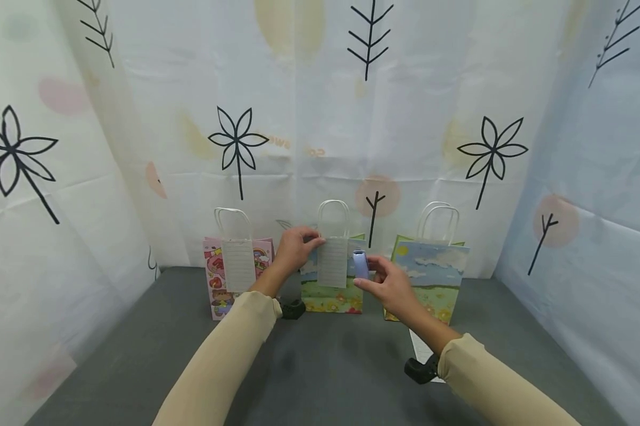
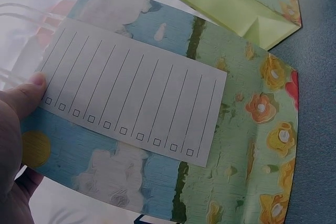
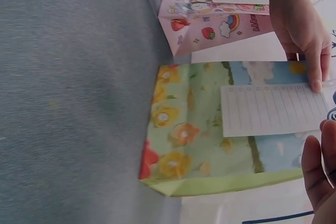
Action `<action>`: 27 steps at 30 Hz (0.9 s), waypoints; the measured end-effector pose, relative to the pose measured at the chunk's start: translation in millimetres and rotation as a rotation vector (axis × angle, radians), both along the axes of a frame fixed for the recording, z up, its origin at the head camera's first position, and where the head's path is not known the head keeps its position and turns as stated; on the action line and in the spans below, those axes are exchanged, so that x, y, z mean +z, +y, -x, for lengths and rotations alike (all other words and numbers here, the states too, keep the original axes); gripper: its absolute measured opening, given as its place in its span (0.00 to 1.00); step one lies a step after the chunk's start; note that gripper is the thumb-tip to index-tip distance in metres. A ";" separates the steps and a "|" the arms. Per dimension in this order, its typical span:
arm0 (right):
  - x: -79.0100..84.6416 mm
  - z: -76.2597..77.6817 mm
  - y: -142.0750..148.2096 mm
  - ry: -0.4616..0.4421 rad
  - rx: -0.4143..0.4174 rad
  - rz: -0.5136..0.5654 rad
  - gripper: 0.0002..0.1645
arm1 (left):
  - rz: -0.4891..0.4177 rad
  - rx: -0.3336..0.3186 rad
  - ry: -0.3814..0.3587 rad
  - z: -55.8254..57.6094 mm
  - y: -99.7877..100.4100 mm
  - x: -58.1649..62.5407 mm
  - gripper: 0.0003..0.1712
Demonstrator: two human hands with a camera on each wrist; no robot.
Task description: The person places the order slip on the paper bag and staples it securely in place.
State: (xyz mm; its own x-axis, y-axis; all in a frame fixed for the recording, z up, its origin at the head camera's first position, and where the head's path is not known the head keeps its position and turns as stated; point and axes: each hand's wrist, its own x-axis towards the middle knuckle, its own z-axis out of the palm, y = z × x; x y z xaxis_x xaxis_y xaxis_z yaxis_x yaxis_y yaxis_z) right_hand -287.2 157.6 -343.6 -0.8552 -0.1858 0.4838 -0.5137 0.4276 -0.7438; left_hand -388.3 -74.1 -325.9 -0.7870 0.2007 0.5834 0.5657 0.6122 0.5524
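My left hand (image 1: 296, 248) pinches the top edge of a lined white note sheet (image 1: 332, 263) against the upper rim of the middle paper bag (image 1: 320, 299). This bag has a blue sky, a green field and flowers. In the left wrist view the thumb lies on the sheet (image 2: 131, 90), with the other fingers behind the bag. My right hand (image 1: 389, 284) holds a small lavender, block-shaped thing (image 1: 361, 264) with a dark slot at its upper end, just right of the sheet. Only the fingers of the right hand (image 3: 317, 169) show in the right wrist view.
A pink cartoon-print bag (image 1: 219, 302) with a lined sheet (image 1: 239, 266) on its front stands at the left. Another landscape-print bag (image 1: 432, 272) stands at the right, with white paper (image 1: 420, 346) on the dark table (image 1: 325, 367) before it. A patterned curtain (image 1: 320, 89) hangs behind.
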 end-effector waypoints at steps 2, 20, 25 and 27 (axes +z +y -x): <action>2.2 4.0 -4.0 0.001 -0.006 -0.004 0.31 | 0.001 0.004 -0.008 -0.7 0.0 -0.2 0.10; 19.5 49.6 -39.5 0.114 0.057 0.014 0.32 | 0.012 0.017 -0.012 -2.8 -0.4 2.5 0.11; 22.5 57.2 -46.6 0.105 0.053 0.009 0.34 | 0.018 0.002 0.004 -2.4 -0.3 3.1 0.11; 23.1 60.3 -48.5 0.108 0.035 -0.015 0.34 | 0.018 0.000 0.000 -2.2 -0.3 3.2 0.11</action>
State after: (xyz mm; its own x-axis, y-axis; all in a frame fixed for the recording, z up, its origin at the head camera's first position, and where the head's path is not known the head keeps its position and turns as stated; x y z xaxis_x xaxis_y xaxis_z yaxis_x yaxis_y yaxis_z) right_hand -347.5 109.1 -320.5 -0.7911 -0.2230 0.5696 -0.6054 0.4186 -0.6770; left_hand -386.1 -74.4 -322.7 -0.7868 0.2116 0.5798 0.5659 0.6221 0.5410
